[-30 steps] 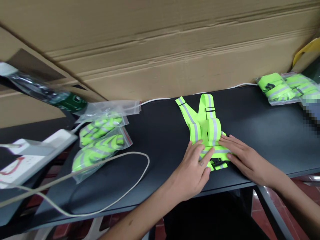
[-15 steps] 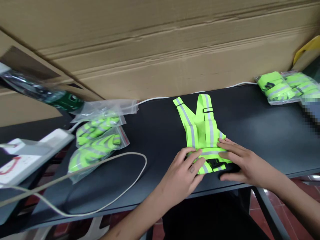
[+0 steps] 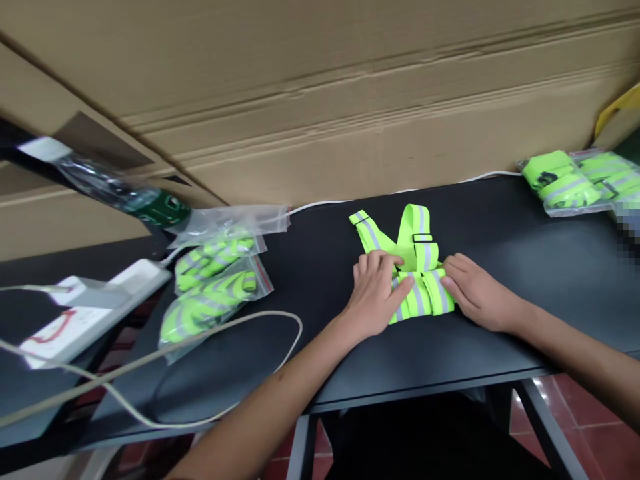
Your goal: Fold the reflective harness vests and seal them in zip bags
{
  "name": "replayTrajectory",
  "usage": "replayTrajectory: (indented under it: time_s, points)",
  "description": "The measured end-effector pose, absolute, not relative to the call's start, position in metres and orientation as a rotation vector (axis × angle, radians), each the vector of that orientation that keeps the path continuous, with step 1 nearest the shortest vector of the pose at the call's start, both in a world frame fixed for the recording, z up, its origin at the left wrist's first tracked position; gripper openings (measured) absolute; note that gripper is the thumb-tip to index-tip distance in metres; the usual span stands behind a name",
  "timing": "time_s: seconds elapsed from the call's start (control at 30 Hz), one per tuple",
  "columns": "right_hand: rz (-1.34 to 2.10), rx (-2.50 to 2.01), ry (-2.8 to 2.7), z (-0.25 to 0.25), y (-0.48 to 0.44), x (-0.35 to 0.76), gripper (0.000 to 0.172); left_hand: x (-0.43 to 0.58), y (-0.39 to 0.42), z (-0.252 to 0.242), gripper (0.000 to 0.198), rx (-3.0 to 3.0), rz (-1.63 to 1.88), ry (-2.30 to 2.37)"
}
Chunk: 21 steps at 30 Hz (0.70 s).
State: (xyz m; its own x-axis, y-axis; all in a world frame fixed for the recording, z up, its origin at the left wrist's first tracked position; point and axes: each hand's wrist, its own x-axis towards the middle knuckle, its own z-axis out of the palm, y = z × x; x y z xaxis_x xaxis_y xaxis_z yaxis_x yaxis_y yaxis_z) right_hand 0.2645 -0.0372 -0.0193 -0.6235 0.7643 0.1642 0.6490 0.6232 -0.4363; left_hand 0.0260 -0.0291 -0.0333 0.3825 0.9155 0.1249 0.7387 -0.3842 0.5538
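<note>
Left hand [image 3: 375,293] is down on the fold, fingers bent over its top and palm pressing, with no pinch that I can see. Right hand [image 3: 480,293] lies flat and open, fingertips pushed against the fold's right side. Neither hand is clenched. Between them sits the vest [image 3: 423,297], lime with grey reflective stripes, and here's the change: its lower part has come up into a compact stack of bands, so it's shorter than it was half a second ago, and the black buckle has gone out of sight. Two straps still stick out beyond the hands, away from the person, one carrying a small black slider [image 3: 423,237]. The whole bundle lies on the black table [image 3: 500,360], well back from the front edge. Bare tabletop runs either side to the bagged vests on the left [image 3: 210,310] and the bagged vests on the right [image 3: 560,185]. A white cable [image 3: 295,327] loops near the left bags, with a power strip [image 3: 95,317] past them.
</note>
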Motion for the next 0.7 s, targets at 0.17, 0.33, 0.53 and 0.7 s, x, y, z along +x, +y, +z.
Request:
replayTrajectory:
  time_s: [0.17, 0.33, 0.53, 0.7]
  points:
    - [0.243, -1.3, -2.39, -0.035, -0.039, 0.261, 0.037, 0.029, -0.028, -0.038, 0.032, 2.336, 0.827, 1.439]
    - [0.158, -1.347, -2.439, -0.034, -0.043, 0.257, 0.033, 0.031, -0.044, -0.027, 0.019, 2.746, 0.755, 1.162]
    - [0.075, -1.315, -2.455, -0.03, -0.046, 0.255, 0.03, 0.039, -0.064, -0.031, 0.053, 2.78, 0.65, 1.188]
    - [0.172, -1.213, -2.506, -0.027, -0.058, 0.255, 0.033, 0.038, -0.06, -0.034, 0.045, 2.786, 0.553, 1.151]
